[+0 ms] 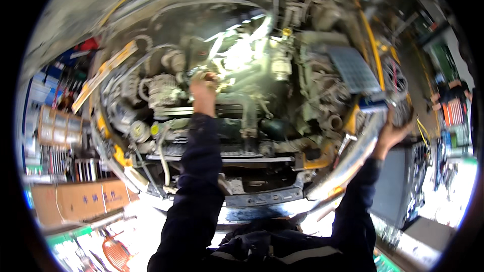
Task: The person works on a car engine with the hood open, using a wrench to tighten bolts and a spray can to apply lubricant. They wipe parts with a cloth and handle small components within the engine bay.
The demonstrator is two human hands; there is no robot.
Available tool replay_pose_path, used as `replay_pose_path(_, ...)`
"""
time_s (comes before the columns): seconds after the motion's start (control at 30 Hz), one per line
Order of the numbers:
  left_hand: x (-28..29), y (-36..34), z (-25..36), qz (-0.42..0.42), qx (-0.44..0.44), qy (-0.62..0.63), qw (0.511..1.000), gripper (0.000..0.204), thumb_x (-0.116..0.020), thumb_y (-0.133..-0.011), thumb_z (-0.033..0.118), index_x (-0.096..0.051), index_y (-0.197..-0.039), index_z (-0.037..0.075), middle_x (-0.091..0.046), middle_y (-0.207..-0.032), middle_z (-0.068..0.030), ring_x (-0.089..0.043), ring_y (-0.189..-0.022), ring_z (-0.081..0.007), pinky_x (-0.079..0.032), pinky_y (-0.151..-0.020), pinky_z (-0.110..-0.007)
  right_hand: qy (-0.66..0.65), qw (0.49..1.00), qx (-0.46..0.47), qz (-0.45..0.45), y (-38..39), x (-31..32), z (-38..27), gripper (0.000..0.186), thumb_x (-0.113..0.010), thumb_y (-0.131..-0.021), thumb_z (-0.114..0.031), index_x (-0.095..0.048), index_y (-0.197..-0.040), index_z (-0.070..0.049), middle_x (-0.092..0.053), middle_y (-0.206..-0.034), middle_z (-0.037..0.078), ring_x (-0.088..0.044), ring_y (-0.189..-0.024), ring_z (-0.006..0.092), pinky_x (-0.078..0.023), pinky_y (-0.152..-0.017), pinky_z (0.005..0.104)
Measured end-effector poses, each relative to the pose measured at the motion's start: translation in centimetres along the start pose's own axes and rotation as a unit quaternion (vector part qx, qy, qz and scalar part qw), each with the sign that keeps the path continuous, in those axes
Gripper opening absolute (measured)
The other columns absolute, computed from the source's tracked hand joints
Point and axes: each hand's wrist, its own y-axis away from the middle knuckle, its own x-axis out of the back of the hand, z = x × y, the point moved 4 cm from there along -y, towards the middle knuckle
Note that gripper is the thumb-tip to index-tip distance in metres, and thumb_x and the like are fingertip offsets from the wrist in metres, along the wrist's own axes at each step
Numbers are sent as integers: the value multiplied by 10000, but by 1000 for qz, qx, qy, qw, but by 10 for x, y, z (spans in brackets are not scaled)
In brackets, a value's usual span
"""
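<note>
In front of me lies the open engine bay of a yellow vehicle, with a dusty engine [234, 65] in its middle. My left hand [203, 86] reaches over the front crossmember into the bay, its fingers curled closed beside the engine. Whatever it may hold is too blurred to make out. At the right front corner, my right hand [394, 130] rests by the fender edge with fingers apart. A small blue and white box [372, 106] lies just beside its fingertips. Strong light washes out part of the engine near my left hand.
A grey ribbed flat panel [354, 69] lies at the bay's right side. The front crossmember [262, 200] runs between me and the engine. A cardboard box [83, 201] stands at the left, and a grey cabinet [390, 181] at the right. Another person [451, 93] is at the far right.
</note>
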Motion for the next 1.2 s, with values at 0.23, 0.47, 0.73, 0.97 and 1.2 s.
replay_pose_path(0.23,-32,28,-21,182,-219,-94,954,57,-470,-973,60,-476,-919,77,-489,-707,-43,-471,-579,-166,-430,-525,-305,-119,847,-130,-502,110,-163,-181,304,-635,-914,-308,-673,-1031,-30,-682,-803,137,-637,-660,191,-504,-633,311)
replay_pose_path(0.47,-59,57,-27,140,-307,-223,915,121,-473,-1010,125,-487,-1060,16,-488,-696,-13,-447,-545,-104,-403,-496,-261,-187,733,-112,-644,206,-344,-264,634,-582,-891,-551,-620,-1118,40,-654,-938,267,-628,-922,390,-476,-839,432)
replay_pose_path(0.73,-93,70,-27,280,-437,-327,790,321,-385,-1038,231,-484,-982,-70,-497,-744,-97,-435,-653,-160,-388,-586,-306,-259,786,-113,-551,218,-343,-279,424,-637,-928,-410,-624,-804,-4,-470,-602,-36,-376,-550,67,-301,-495,251)
replay_pose_path(0.97,-76,57,-29,239,-359,-311,847,346,-382,-1030,201,-502,-824,-51,-493,-635,-194,-443,-546,-311,-384,-553,-417,-264,776,-114,-561,218,-348,-265,501,-633,-915,-462,-589,-777,18,-481,-599,-12,-409,-569,84,-340,-519,269)
replay_pose_path(1.2,-79,52,-16,113,66,-85,988,309,-428,-935,297,-364,-679,136,-292,-562,23,-283,-408,-108,-227,-385,-296,-278,790,-94,-538,212,-337,-262,527,-579,-939,-492,-604,-842,25,-514,-643,32,-435,-586,104,-369,-544,289)
